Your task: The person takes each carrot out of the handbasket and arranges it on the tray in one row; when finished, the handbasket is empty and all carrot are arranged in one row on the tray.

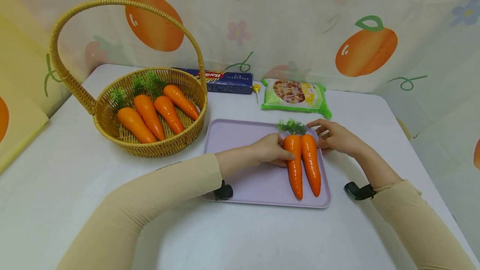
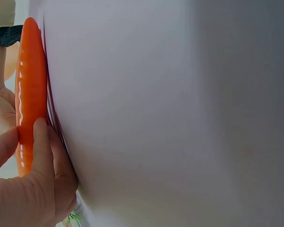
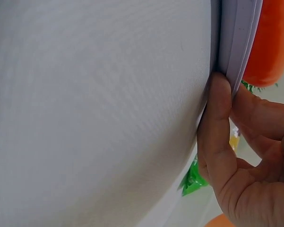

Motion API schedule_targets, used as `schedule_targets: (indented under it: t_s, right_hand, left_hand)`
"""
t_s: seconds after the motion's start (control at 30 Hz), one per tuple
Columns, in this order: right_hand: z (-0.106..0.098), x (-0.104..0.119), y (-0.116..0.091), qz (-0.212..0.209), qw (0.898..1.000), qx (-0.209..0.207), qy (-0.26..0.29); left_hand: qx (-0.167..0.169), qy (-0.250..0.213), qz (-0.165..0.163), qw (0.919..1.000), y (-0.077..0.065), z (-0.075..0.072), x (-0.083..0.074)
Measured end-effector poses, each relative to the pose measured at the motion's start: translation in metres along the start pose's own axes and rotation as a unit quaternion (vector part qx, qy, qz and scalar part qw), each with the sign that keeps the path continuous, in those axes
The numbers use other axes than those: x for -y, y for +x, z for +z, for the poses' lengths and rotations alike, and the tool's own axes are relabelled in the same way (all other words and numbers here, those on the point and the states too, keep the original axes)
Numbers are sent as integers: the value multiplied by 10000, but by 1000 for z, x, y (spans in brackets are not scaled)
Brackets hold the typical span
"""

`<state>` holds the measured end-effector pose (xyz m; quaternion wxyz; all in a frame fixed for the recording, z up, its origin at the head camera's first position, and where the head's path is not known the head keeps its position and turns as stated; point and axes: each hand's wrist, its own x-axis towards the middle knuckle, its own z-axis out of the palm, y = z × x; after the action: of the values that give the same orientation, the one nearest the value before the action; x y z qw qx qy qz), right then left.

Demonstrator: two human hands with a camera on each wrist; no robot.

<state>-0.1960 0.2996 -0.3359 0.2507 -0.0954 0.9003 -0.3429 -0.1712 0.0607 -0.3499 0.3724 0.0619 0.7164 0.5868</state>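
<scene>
Two orange carrots with feathery green tops lie side by side over the right part of a lilac tray (image 1: 243, 186). My left hand (image 1: 271, 150) grips the left carrot (image 1: 295, 170) near its thick end. In the left wrist view, a carrot (image 2: 32, 80) sits between the thumb and fingers (image 2: 41, 146). At the tray's upper right edge is my right hand (image 1: 335, 136), beside the right carrot (image 1: 311, 166). The right wrist view has its fingers (image 3: 220, 94) pinching the tray's rim (image 3: 238, 42), one below and another against the upper side.
A wicker basket (image 1: 150, 149) with a tall handle stands at the left, holding several carrots. Along the back lie a blue spaghetti box (image 1: 232, 81), a yellow lollipop (image 1: 256, 88) and a green-edged food packet (image 1: 296, 95). Behind hangs a fruit-printed curtain (image 1: 292, 20).
</scene>
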Motion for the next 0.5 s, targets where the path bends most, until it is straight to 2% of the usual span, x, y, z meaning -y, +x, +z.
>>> schedule_targets:
  t_s: [0.2, 0.5]
  right_hand:
    - [0, 0, 0, 3, 10000, -21, -15]
    - [1, 1, -1, -7, 10000, -43, -28]
  left_hand:
    - [-2, -357, -74, 9993, 0, 1, 0]
    - [-227, -282, -84, 9993, -4, 0, -3]
